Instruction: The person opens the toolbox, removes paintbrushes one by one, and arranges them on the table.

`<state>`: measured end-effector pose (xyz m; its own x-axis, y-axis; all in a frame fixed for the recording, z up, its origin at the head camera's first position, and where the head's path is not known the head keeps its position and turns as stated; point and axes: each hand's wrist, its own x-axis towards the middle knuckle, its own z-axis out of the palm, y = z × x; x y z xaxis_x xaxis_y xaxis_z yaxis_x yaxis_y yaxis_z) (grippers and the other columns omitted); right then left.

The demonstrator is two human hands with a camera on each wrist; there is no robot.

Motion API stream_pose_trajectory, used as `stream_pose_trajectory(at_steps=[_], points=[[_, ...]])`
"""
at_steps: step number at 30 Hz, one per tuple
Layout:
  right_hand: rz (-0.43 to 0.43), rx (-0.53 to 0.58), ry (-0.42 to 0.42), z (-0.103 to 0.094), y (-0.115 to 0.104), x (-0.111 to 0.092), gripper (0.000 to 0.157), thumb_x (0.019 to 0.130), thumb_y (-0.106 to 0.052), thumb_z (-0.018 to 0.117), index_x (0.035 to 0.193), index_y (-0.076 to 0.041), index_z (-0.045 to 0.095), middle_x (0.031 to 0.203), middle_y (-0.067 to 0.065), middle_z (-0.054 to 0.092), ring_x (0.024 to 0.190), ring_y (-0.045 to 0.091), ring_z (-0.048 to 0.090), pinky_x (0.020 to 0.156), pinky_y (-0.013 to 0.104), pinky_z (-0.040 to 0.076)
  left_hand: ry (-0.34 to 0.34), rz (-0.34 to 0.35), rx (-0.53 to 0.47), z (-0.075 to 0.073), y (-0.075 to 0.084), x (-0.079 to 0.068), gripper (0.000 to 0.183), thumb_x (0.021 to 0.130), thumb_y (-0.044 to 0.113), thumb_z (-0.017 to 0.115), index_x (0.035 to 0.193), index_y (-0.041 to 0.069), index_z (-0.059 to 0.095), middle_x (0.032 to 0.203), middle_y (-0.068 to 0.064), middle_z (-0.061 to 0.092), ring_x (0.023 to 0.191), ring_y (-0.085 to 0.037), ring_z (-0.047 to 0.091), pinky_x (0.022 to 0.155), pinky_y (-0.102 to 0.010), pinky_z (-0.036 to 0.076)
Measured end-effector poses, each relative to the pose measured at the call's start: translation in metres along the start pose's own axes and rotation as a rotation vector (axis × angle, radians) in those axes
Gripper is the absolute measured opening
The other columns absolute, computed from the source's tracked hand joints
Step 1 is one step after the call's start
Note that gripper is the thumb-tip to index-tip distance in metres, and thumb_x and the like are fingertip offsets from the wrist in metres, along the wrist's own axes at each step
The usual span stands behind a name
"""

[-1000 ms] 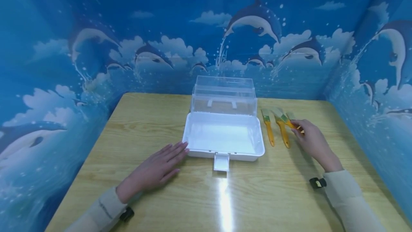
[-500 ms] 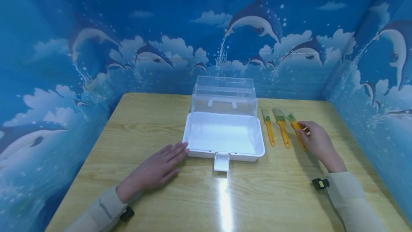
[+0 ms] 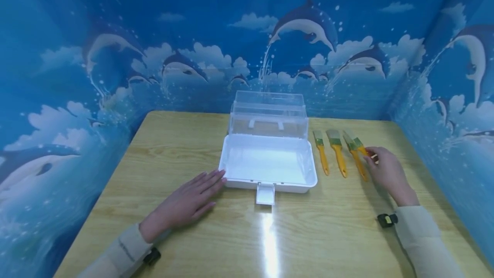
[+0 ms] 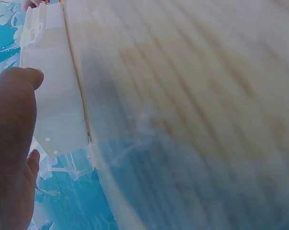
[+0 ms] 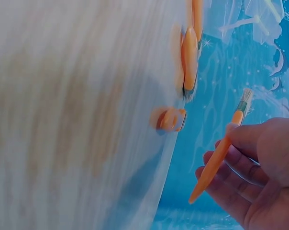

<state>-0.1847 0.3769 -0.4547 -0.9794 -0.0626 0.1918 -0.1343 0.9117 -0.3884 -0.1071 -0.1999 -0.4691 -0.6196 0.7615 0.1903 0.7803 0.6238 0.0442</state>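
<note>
My right hand [image 3: 387, 173] pinches a paintbrush [image 3: 362, 147] by its orange handle, bristles pointing away from me. In the right wrist view this held paintbrush [image 5: 216, 165] tilts between thumb and fingers, above the table. Left of it lie three more orange-handled brushes: a narrow paintbrush [image 3: 322, 153], a wider paintbrush [image 3: 338, 153] and another paintbrush [image 3: 357, 160] that the held one partly overlaps. My left hand [image 3: 189, 200] lies flat, palm down, fingertips touching the front left corner of a white plastic box [image 3: 266, 187]. The box stands open, its clear lid [image 3: 269, 115] tipped back.
A white latch [image 3: 265, 195] hangs forward from the box's front. The wooden table [image 3: 173, 140] ends at walls [image 3: 193, 20] covered in blue dolphin print, at the back and both sides. Light glares off the table in front of the box.
My right hand has moved to the right with the held paintbrush, off the wider brush. The third lying brush now shows along its handle. My left hand and the box have stayed still.
</note>
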Motion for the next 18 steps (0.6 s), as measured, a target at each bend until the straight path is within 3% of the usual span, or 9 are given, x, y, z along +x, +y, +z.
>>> stream_pose_trajectory(at_steps=[8,13,18], points=[[0.013,0.009,-0.013,0.000,0.013,0.002,0.035,0.100,-0.005,0.060,0.128,0.015,0.058,0.111,0.035,0.063,0.093,0.046,0.063,0.073,0.060,0.055,0.005,0.006,0.011,0.000,-0.001,0.000,0.070,0.103,0.033,0.056,0.162,0.009,0.024,0.170,-0.008,0.018,0.155,-0.026,0.023,0.126,-0.047,0.025],[0.017,0.018,-0.017,-0.001,0.022,0.003,0.035,0.099,-0.005,0.059,0.126,0.017,0.058,0.109,0.036,0.064,0.090,0.045,0.065,0.072,0.060,0.055,-0.001,0.005,0.002,-0.001,-0.001,0.000,0.069,0.104,0.033,0.055,0.162,0.010,0.025,0.170,-0.008,0.018,0.155,-0.026,0.022,0.127,-0.044,0.021],[0.026,0.011,-0.026,-0.001,0.031,0.004,0.035,0.100,-0.007,0.058,0.125,0.017,0.059,0.108,0.037,0.065,0.091,0.048,0.064,0.072,0.061,0.054,0.001,0.001,-0.001,-0.001,0.000,0.000,0.069,0.104,0.032,0.055,0.162,0.010,0.025,0.170,-0.008,0.018,0.155,-0.026,0.023,0.126,-0.047,0.024]])
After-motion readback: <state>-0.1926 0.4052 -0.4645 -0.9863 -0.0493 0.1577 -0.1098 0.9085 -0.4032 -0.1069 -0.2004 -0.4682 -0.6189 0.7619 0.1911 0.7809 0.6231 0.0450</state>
